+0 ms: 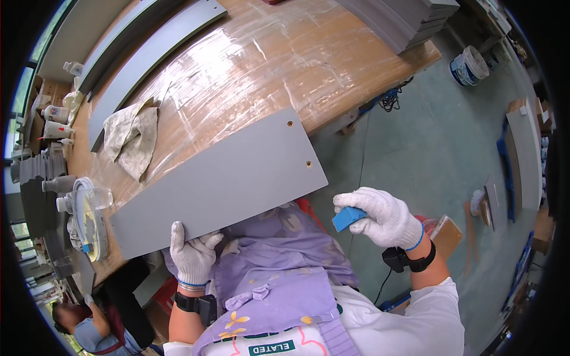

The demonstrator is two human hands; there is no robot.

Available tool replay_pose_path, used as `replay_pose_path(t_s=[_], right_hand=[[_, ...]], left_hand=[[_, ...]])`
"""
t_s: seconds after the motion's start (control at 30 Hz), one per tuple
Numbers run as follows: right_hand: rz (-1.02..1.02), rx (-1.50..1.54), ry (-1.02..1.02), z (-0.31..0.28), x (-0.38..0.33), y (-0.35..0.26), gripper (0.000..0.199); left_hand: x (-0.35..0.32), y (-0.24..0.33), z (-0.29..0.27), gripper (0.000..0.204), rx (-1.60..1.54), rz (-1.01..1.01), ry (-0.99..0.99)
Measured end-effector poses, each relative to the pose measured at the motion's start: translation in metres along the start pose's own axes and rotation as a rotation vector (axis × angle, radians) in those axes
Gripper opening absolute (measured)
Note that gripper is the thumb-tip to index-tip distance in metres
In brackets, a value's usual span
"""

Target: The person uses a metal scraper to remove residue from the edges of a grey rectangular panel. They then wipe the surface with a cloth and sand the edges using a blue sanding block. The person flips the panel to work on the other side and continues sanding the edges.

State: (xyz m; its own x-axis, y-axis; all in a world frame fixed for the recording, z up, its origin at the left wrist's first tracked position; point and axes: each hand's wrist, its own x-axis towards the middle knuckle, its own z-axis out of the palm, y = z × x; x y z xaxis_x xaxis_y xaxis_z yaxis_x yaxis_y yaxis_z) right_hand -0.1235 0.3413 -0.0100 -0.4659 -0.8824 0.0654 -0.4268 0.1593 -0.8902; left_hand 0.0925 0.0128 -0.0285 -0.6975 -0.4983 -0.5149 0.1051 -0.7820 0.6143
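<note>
A long grey board (219, 181) lies slanted across the near edge of the workbench, its right end jutting past the bench corner. Two small brass-coloured holes show at that end. My left hand (193, 254), in a white knit glove, grips the board's near edge, with one digit on the top face and the other fingers curled at the edge. Off the board's right end, my gloved right hand (383, 218) is raised over the floor. Its fingers close round a small blue block (348, 219); whether it is a sponge or something harder I cannot tell.
A crumpled cloth (132, 137) and more grey panels (151, 53) lie on the plastic-covered workbench (237, 71). Stacked boards (401, 24) stand at the far right corner. Bottles and an oval tray (98, 231) sit left. A bucket (469, 66) stands on the floor; another person (98, 326) is lower left.
</note>
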Motion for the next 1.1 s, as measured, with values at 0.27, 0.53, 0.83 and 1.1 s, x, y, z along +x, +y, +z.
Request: replay_pose_path(t_s=[0.27,0.53,0.83,1.1], right_hand=[[0.134,0.502,0.726,0.027,0.018,0.006,0.047],[0.030,-0.048,1.022,0.058,0.061,0.023,0.047],[-0.066,-0.567,0.902,0.067,0.079,0.025,0.050],[-0.063,-0.456,0.795,0.059,0.071,0.020,0.050]], left_hand=[[0.016,-0.005,0.033,0.044,-0.130,0.007,-0.035],[0.019,-0.025,0.025,0.051,-0.049,-0.088,0.021],[0.022,-0.019,0.005,0.055,-0.018,-0.113,0.033],[0.024,-0.017,0.002,0.057,-0.016,-0.137,0.008]])
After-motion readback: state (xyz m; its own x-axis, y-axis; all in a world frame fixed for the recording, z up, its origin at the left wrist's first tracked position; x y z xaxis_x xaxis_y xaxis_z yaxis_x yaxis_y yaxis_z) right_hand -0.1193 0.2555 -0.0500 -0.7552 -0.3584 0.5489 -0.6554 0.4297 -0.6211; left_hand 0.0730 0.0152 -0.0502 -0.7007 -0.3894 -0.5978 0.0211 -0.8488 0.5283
